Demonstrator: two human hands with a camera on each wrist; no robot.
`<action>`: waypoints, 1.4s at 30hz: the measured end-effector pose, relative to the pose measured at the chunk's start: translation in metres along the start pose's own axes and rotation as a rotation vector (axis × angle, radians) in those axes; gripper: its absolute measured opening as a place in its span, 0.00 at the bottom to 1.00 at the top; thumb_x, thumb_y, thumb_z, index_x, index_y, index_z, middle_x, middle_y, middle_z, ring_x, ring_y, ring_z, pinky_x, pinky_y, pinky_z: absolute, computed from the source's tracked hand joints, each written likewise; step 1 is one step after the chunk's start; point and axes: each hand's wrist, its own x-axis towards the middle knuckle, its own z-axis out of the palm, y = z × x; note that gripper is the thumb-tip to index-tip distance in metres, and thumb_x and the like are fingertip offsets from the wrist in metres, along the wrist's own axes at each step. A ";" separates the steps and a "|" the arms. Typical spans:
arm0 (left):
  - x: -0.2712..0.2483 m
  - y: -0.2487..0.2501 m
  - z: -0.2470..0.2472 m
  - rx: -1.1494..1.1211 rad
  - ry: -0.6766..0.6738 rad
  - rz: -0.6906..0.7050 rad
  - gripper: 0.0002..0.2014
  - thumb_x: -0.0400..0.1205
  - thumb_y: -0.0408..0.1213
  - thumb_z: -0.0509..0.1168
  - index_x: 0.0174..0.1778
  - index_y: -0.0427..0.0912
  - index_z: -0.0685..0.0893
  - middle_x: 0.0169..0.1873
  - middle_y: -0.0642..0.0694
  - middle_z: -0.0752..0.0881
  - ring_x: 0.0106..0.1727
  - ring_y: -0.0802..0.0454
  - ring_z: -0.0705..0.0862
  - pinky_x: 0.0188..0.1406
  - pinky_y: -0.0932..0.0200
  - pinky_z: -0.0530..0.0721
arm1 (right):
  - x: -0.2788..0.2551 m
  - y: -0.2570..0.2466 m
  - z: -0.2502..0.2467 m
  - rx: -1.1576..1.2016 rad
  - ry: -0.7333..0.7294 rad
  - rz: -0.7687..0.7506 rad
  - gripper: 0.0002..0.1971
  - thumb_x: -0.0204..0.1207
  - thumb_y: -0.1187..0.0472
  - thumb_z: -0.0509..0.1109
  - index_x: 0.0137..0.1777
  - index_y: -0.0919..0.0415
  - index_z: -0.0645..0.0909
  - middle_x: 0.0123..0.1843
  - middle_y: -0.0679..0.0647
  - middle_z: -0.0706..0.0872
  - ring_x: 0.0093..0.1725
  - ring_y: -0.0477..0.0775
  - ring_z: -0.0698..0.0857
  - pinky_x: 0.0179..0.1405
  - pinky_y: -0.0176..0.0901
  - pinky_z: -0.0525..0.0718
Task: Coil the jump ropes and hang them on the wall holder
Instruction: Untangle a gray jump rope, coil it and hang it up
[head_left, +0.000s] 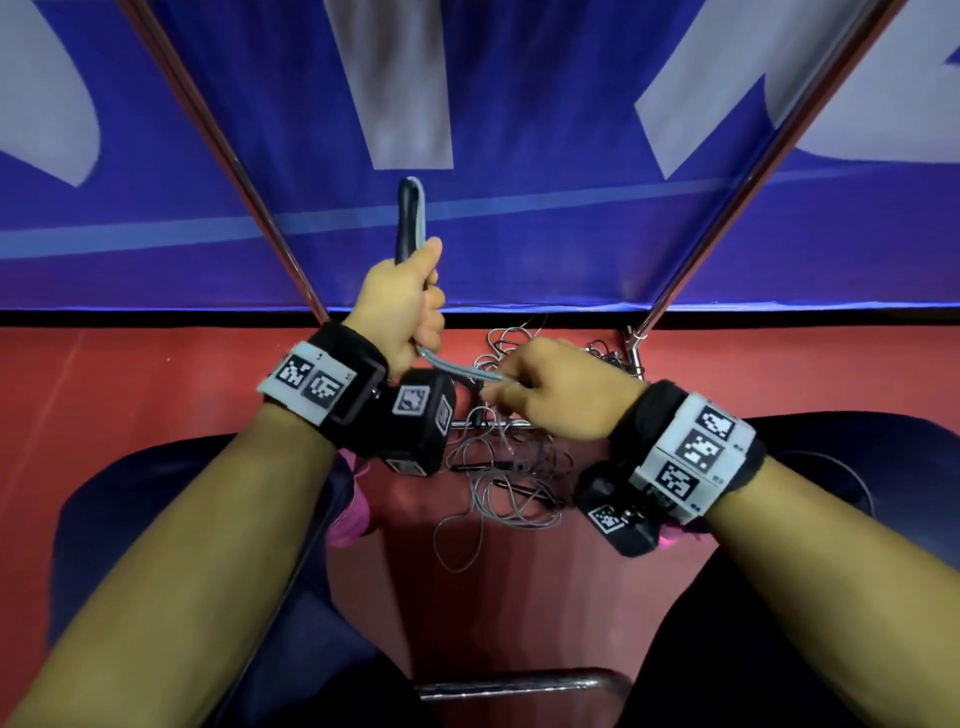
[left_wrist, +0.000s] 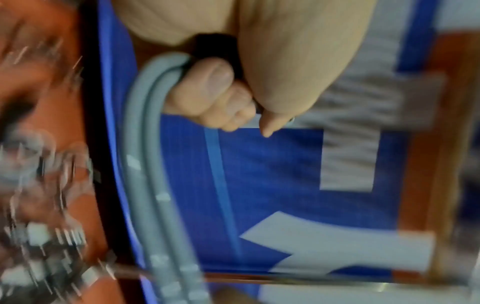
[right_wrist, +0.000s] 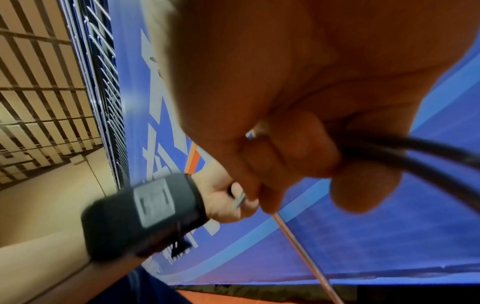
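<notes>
**Left hand (head_left: 402, 306) and right hand (head_left: 558, 389) holding a grey jump rope (head_left: 457, 369) above a tangle of ropes (head_left: 511, 467).**

Nearest the camera, a metal bar (head_left: 519, 683) crosses between the person's knees, which are in dark trousers. Beyond it the tangle of thin ropes lies on the red floor (head_left: 130, 395). Above the tangle, the right hand's fingers are curled round doubled strands of the jump rope, which run a short way across to the left hand close beside it. The left hand is a tight fist round a black handle (head_left: 404, 218). The handle stands upright out of the fist, with grey strands alongside it. Behind stand a blue banner (head_left: 545, 130) with white lettering and two slanting metal poles (head_left: 769, 156).
</notes>
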 end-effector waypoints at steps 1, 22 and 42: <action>0.001 -0.004 -0.002 0.194 0.005 0.092 0.17 0.89 0.51 0.63 0.38 0.48 0.69 0.24 0.50 0.66 0.16 0.57 0.61 0.16 0.68 0.61 | -0.001 0.005 -0.003 -0.038 0.011 0.007 0.18 0.82 0.53 0.69 0.30 0.58 0.77 0.23 0.48 0.75 0.24 0.44 0.71 0.29 0.39 0.71; -0.064 -0.020 0.008 1.093 -0.595 0.587 0.29 0.78 0.72 0.46 0.31 0.48 0.67 0.21 0.52 0.70 0.23 0.55 0.66 0.28 0.54 0.70 | -0.005 0.030 -0.048 0.695 0.256 -0.112 0.06 0.71 0.75 0.77 0.40 0.66 0.84 0.29 0.52 0.90 0.27 0.44 0.85 0.28 0.34 0.80; -0.044 0.001 0.006 0.331 -0.126 0.252 0.35 0.74 0.75 0.54 0.38 0.42 0.81 0.24 0.42 0.75 0.17 0.50 0.66 0.20 0.63 0.63 | 0.028 0.007 -0.003 0.383 0.334 -0.042 0.17 0.84 0.56 0.69 0.33 0.56 0.77 0.24 0.47 0.81 0.24 0.46 0.72 0.26 0.40 0.72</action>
